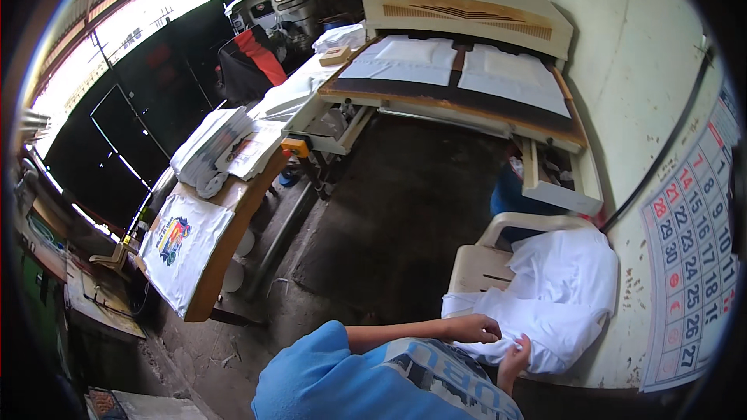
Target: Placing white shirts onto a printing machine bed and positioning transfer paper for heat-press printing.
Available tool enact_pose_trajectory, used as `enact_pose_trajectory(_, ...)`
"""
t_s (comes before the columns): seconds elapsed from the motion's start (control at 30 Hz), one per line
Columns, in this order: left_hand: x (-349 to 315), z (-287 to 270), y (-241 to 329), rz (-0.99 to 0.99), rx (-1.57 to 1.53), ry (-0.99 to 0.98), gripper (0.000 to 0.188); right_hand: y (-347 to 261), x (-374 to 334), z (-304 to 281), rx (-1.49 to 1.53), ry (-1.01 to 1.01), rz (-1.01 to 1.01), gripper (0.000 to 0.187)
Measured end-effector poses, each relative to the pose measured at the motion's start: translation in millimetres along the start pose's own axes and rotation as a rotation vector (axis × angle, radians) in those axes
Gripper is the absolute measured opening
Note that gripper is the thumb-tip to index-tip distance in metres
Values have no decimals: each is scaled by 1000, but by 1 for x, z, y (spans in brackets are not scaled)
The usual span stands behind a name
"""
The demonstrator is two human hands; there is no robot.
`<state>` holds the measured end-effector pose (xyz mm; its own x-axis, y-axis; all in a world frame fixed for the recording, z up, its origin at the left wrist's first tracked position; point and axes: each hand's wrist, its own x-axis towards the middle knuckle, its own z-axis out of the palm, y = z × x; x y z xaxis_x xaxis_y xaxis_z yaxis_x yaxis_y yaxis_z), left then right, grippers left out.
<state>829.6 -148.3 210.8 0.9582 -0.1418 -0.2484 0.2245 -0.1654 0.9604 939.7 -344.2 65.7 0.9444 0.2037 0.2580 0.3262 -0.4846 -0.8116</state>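
A pile of white cloth (556,288), most likely shirts, is heaped over a beige plastic chair (476,264) at the right. Both my hands are at the near left part of this heap. My left hand (473,329) reaches across from the left with its fingers curled in; whether they hold cloth is too small to see. Just to its right and nearer to me, my right hand (515,359) pinches a fold of the white cloth between thumb and fingers.
A wooden table (204,284) at the left bears a printed white shirt (180,241) and a stack of folded shirts (214,144). Ahead stands a wide machine (467,15) with white shirts on its dark bed. A calendar (692,249) hangs on the right wall.
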Motion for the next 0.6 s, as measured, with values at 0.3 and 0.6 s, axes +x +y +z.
enact_pose_trajectory(0.3, -174, -131, -56, 2, -136, 641, 23, -208, -39, 151, 242, -623, -216, 14)
enact_pose_trajectory(0.6, -354, -204, -142, -198, 103, 1476, 15, -324, -73, 231, 136, -826, -619, 6)
